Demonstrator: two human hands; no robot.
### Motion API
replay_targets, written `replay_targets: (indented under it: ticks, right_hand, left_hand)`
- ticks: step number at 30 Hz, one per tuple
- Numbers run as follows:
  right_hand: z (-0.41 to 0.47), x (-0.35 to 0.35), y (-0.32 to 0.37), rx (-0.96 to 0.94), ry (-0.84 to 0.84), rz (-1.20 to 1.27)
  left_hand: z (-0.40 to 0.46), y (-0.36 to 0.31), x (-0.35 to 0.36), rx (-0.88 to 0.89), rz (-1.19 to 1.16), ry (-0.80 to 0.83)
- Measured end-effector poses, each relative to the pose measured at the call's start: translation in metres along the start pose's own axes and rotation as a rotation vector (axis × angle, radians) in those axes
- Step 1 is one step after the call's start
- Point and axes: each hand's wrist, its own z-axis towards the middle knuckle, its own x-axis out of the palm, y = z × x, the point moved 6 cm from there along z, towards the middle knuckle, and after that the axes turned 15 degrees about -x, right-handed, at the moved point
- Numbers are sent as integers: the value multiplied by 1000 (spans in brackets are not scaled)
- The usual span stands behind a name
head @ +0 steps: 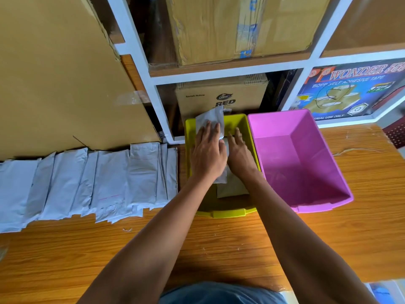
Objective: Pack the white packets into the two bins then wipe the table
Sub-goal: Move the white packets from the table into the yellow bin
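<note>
Both hands reach into the yellow rectangular plastic bin (241, 121), which stands on the wooden table (241, 242) against the white shelf frame (157, 102). Left hand (207, 153) lies flat, fingers straight, pressing on a white packet (209, 119) that tilts upward, its far end rising over the bin's back rim. Right hand (240, 153) sits just beside the left, fingers extended down into the bin; whether it grips anything cannot be told. More packets lie in the bin below the wrists, one pale edge (232, 190) showing near the front wall.

Pink rectangular plastic bin (328, 202) stands touching the yellow one on its right side; its inside shows only bare pink walls and floor.

Row of white packets (87, 183) lies on the table to the left of the yellow bin, overlapping one another like shingles, reaching to the left edge of view.

Large brown cardboard sheet (65, 73) leans behind the row. Shelf compartments hold brown cardboard boxes (221, 99), and a blue printed adhesive-tape carton (350, 91) sits behind the pink bin.
</note>
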Motion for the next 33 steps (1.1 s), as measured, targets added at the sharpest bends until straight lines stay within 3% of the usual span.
replay_targets:
  ticks: [4, 10, 16, 23, 27, 29, 33]
  right_hand:
    - [-9, -47, 3, -56, -129, 23]
    - [-14, -39, 0, -142, -107, -34]
    - [-8, -6, 2, -102, 52, -32]
    - [11, 34, -16, 27, 225, -78]
    - [14, 65, -29, 102, 393, -29]
    - [14, 76, -34, 127, 417, -26]
    - [13, 76, -32, 135, 378, 12]
  left_hand:
    - [6, 8, 21, -19, -8, 25]
    - [1, 16, 63, -56, 220, 188]
    - [5, 36, 100, -176, 396, 324]
    - [7, 38, 107, -71, 466, 228]
    - [6, 59, 123, -162, 431, 388]
    - [0, 64, 127, -192, 460, 427]
    - [-2, 56, 117, -157, 379, 341]
